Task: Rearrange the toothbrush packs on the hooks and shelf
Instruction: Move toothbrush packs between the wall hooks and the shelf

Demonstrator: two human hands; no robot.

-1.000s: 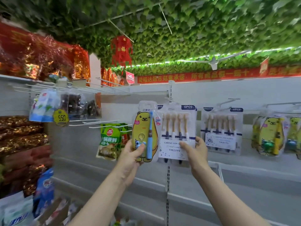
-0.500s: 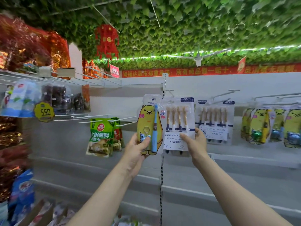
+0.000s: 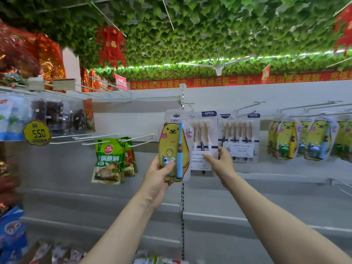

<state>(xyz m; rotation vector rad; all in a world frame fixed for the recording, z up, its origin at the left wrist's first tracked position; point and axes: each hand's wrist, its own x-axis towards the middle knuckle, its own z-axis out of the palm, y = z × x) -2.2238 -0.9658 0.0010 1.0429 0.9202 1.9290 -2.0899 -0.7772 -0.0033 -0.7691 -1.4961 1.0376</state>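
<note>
Bear pack in hand, not hung yet; the rearranging looks about midway.

L hand (image 3: 158, 180) grips a yellow bear pack (image 3: 172, 147) by its bottom, thumb across the front. It holds the pack upright in front of the upright strip (image 3: 182, 197), overlapping the left edge of a 6-pc pack (image 3: 204, 141). That pack seems to hang on the hook (image 3: 190, 107) at the left end of the row. R hand (image 3: 222, 162) is at its lower right corner, fingers stretched onto the label. It's blurred, so can't tell if it pinches or only touches. A 2nd 6-pc pack (image 3: 240, 138) hangs just beside, and more bear packs (image 3: 285, 140) hang grouped toward the row's right end, above the shelf (image 3: 276, 177). My guess: the held pack belongs w/ those, so that move is left. The 6-pc packs look grouped already.
</note>
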